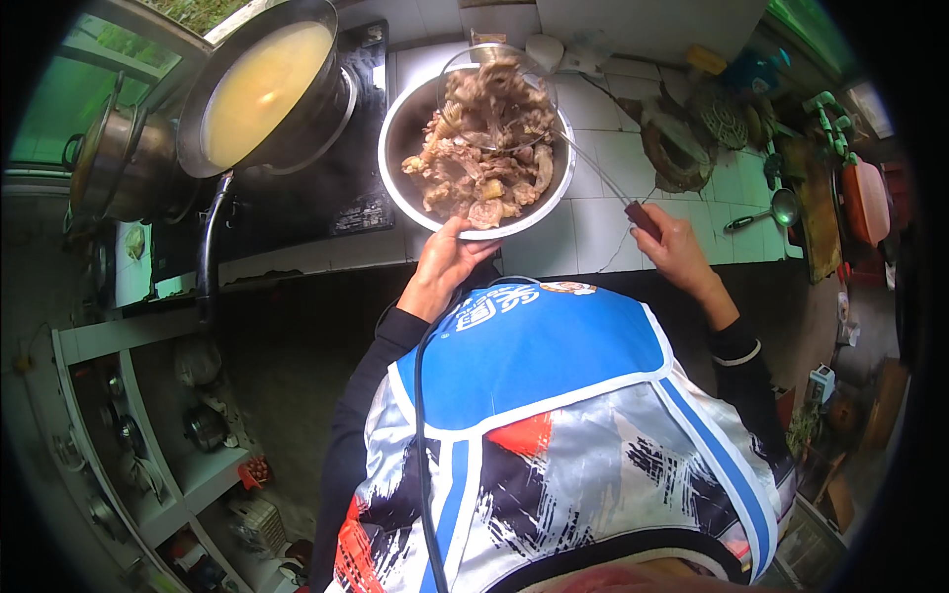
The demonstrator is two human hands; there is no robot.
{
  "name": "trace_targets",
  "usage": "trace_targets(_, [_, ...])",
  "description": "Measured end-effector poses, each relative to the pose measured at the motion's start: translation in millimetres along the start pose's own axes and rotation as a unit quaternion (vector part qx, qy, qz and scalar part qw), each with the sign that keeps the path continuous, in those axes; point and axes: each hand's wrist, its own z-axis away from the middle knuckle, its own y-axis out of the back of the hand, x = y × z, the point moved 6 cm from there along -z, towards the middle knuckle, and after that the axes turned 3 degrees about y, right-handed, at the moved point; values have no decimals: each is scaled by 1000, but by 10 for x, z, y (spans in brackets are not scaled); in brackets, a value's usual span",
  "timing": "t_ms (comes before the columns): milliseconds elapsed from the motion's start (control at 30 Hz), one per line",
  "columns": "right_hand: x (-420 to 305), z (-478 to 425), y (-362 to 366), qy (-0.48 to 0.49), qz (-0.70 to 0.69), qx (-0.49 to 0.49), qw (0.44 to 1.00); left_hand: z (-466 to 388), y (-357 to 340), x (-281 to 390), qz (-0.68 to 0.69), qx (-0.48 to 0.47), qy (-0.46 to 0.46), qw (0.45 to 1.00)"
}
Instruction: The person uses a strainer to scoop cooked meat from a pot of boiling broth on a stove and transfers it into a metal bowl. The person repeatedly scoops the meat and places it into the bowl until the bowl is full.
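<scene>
A metal basin [567, 174] holding pieces of cooked, bony meat [463, 174] stands on the tiled counter. At its near rim, my left hand [451, 259] grips the basin, thumb over the edge. Further right, my right hand [671, 248] is closed around the dark handle of a round wire strainer [550, 96]. The strainer is over the back right part of the basin, with more meat in it. To the left, a black wok [194, 130] with cloudy, yellowish liquid [267, 93] sits tilted in view over the dark stove.
Beside the wok are a dark glass cooktop [348, 200] and a lidded metal pot [111, 163]. On the right lie a ladle [784, 207], a wooden cutting board [819, 215] and a dark, curved object at the wall. Shelves with cookware [148, 519] stand at lower left.
</scene>
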Motion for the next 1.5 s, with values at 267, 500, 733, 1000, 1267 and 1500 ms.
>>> trace_targets(267, [3, -145, -18, 99, 186, 120, 970, -7, 10, -2, 11, -11, 6, 1000])
trace_targets(500, [38, -385, 218, 102, 164, 131, 972, -20, -17, 5, 23, -34, -2, 999])
trace_targets(733, [132, -654, 92, -116, -362, -149, 913, -15, 17, -12, 33, -40, -11, 999])
trace_targets(1000, [-416, -1316, 425, -77, -441, -137, 884, -69, 132, -109, 51, -18, -47, 997])
trace_targets(1267, [-1877, -2429, 302, 244, -51, 11, 968, -52, 80, -73, 64, -44, -30, 997])
trace_targets(1500, [-2385, -3170, -186, 256, 228, 16, 939, -35, 27, -77, 44, -78, -21, 996])
